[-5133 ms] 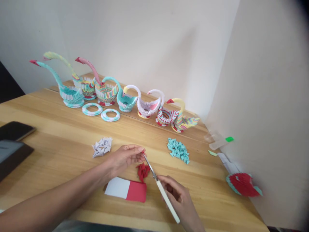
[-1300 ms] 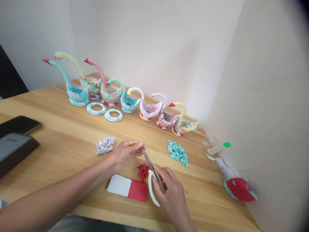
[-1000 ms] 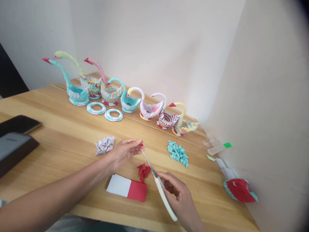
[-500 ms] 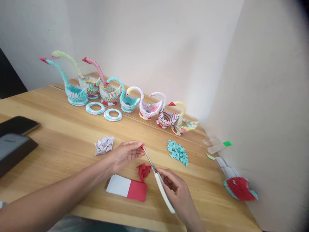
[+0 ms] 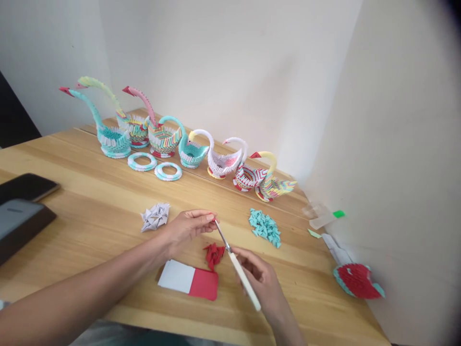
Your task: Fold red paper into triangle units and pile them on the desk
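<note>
Scissors closed at a pinched scrap of red paper, beside the red pile.

Against the picture half a second back, the scissors (image 5: 236, 262) have their white handles drawn together into one line where they then stood apart, and the blade tips sit right at the left fingertips; the head view has barely moved. The left hand (image 5: 187, 226) reaches in from the lower left, just beyond the red pile (image 5: 213, 254), thumb and forefinger pinched shut on a small red piece (image 5: 213, 220), the other fingers curled. The right hand (image 5: 261, 283) lies just right of the red pile, fingers folded tight round the scissor handles, blades slanting up and left past the pile. A red and white sheet (image 5: 188, 283) lies flat just nearer than the pile on the wooden table (image 5: 90, 206).
</note>
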The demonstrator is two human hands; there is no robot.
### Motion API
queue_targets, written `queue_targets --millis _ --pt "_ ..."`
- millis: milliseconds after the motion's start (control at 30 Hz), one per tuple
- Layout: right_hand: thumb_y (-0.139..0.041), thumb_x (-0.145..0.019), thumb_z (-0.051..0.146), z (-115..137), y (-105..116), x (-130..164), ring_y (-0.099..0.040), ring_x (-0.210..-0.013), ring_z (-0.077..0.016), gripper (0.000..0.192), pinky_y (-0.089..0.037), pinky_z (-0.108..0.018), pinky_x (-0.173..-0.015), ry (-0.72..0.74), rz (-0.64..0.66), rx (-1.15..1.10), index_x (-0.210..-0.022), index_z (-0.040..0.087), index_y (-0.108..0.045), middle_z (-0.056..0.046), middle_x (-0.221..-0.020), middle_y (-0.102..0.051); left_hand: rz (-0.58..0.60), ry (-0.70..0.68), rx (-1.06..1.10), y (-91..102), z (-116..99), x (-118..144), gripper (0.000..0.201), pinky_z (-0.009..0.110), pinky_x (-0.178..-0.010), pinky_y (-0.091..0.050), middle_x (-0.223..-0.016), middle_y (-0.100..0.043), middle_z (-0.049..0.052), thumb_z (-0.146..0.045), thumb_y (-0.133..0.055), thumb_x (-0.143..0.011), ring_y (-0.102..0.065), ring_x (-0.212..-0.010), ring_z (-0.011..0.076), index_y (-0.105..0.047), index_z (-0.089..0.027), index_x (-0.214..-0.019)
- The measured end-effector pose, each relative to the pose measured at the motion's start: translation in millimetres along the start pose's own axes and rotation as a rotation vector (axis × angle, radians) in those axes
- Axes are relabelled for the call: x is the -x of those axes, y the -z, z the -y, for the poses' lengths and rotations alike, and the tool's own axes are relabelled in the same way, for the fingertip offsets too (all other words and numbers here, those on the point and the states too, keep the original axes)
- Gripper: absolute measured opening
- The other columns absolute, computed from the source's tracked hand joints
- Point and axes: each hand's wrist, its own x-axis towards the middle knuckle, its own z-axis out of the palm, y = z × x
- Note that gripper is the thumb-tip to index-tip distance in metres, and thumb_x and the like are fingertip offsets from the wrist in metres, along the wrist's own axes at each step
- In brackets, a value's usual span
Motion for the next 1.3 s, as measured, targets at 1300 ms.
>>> queue_targets --millis 1300 --pt "-0.051 -0.081 0.057 -94.2 123.2 54.5 -0.070 -0.074 -0.0304 0.047 -0.054 -0.037 -0.058 -0.270 -0.655 0.788 -0.107 0.021 -0.067 -0.013 -0.090 -0.074 -0.154 0.038 0.126 4.8 -2.7 -3.9 0.004 0.024 -0.076 -0.055 -0.080 -0.076 0.009 -0.014 -0.072 -0.079 -0.071 -0.076 0.0159 -0.071 -0.012 -0.082"
